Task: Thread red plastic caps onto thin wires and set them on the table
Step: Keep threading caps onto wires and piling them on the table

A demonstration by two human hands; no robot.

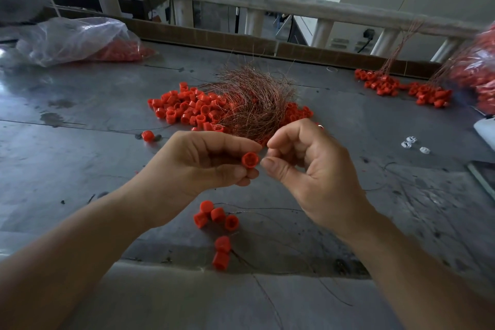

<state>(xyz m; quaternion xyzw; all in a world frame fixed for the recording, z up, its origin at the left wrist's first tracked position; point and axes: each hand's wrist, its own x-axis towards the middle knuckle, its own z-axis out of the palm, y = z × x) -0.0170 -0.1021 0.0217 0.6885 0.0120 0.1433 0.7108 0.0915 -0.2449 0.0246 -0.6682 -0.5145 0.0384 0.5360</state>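
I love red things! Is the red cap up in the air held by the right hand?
No, the left hand pinches the red cap; the right hand sits just beside it.

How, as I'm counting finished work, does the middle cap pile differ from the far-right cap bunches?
The middle cap pile lies loose, a tangled wire heap overlapping it; the far-right cap bunches have wires rising from them. The pile spreads wide; the bunches are tight clumps. Both are red caps on the table.

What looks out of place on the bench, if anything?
One stray red cap lies alone, off the main pile's near-left edge. The clear bag lies slumped, with caps showing at its mouth. Nothing looks damaged.
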